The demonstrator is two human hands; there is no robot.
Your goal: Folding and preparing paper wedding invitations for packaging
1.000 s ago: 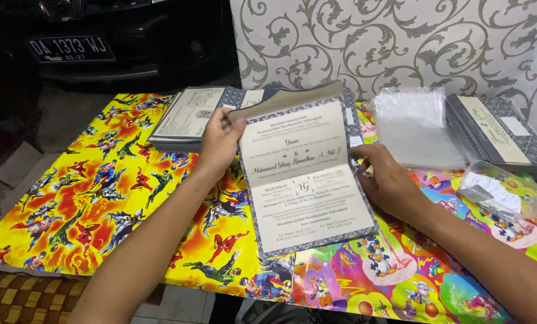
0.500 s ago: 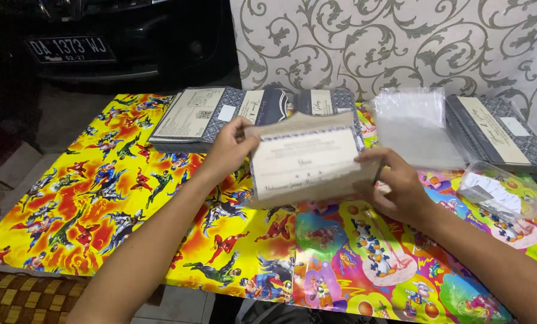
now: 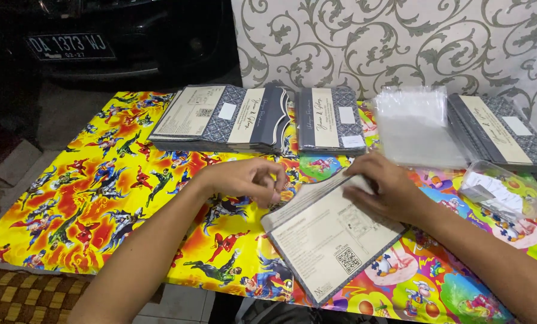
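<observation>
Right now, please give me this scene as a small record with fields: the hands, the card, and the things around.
left hand: fingers curled, at the card's left edge
right hand: pressing flat on the folded card
folded card: cream with grey border, lying tilted on the table cover
table cover: bright cartoon print
card stacks: behind, left; another in the middle; a third far right
clear sleeves: pile between stacks

The cream card (image 3: 331, 240) has a grey patterned border, the stacks (image 3: 220, 117) are grey-and-cream, the counter (image 3: 70, 204) cloth is bright yellow cartoon print, and the wall (image 3: 400, 42) shows grey scrolls.
</observation>
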